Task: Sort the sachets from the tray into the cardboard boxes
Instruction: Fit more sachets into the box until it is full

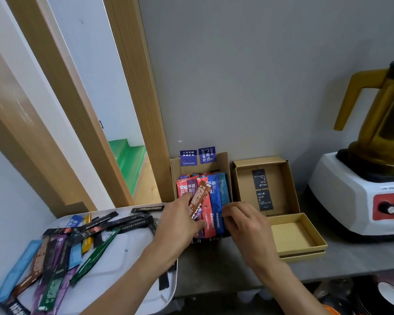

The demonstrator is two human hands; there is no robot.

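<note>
A white tray (132, 258) at the lower left carries several long sachets (62, 251) in black, blue, brown, purple, green and yellow. Right of it stands an open cardboard box (224, 162) packed with red, purple and blue sachets (215, 201). My left hand (180, 221) pinches a brown sachet (199, 198) and holds it slanted over that box. My right hand (243, 221) has its fingers curled on the blue sachets at the box's right side. A second open cardboard box (289, 178) to the right holds two black sachets (262, 189).
A white blender base with an amber jug (369, 155) stands at the far right on the grey counter (350, 258). The grey wall rises directly behind the boxes. A wooden door frame (137, 98) lies to the left. Dishes (387, 294) sit below the counter edge.
</note>
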